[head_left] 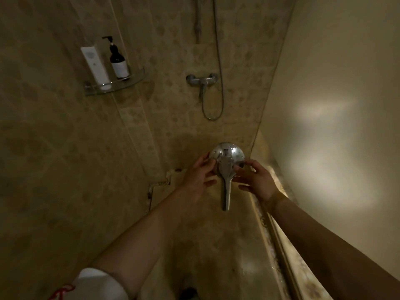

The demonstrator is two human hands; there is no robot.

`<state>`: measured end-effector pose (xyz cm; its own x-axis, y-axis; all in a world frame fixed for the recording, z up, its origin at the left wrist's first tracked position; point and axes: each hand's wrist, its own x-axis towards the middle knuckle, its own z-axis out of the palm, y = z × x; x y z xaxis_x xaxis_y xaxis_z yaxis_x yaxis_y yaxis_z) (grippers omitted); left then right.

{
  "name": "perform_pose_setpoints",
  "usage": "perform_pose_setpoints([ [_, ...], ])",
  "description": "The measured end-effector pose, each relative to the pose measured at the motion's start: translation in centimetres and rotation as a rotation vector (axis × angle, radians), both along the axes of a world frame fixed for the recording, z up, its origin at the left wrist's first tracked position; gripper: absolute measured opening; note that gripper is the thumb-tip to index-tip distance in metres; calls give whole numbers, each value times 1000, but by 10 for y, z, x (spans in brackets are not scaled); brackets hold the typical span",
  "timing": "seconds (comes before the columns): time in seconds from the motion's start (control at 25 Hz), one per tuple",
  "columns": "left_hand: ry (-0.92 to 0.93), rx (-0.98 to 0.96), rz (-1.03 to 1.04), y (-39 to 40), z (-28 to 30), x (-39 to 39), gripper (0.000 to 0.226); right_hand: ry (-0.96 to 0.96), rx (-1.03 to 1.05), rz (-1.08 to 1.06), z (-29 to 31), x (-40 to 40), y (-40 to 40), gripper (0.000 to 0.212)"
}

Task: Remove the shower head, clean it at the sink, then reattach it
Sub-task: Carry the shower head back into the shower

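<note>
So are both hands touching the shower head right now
Touching. The head view shows the left hand fingertips on the left rim of the shower head, and the right hand fingertips on its right rim, with no visible gap.

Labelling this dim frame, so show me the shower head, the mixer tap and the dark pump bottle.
shower head (227, 153): head view, on its round chrome back.
mixer tap (202, 80): head view, on its body.
pump bottle (118, 59): head view, on its dark body.
</note>
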<state>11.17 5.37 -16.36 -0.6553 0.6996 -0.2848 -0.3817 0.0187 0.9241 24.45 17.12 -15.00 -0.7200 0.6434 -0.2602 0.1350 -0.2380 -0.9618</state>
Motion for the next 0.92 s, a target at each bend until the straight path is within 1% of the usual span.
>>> perform_pose_setpoints([
  [0.16, -19, -11, -13, 27, 9, -86, 18, 9, -47, -46, 6, -88, 24, 32],
  [0.28, -33, 6, -41, 46, 15, -138, 24, 20, -54, -60, 12, -138, 40, 33],
  [0.4, -10, 13, -63, 64, 19, -172, 31, 38, -68, -72, 16, -169, 57, 30],
  [0.52, 1, 34, -70, 85, 20, -199, 24, 60, -71, -64, 19, -195, 78, 23],
  [0.6, 9, 29, -74, 102, 20, -218, 25, 75, -92, -60, 15, -215, 96, 20],
  [0.8, 42, 24, -49, 165, 20, -261, 28, 28, -35, -39, 7, -261, 167, 21],
  [0.92, 80, 15, -36, 215, 23, -283, 30, 25, -3, -4, 11, -286, 221, 28],
])
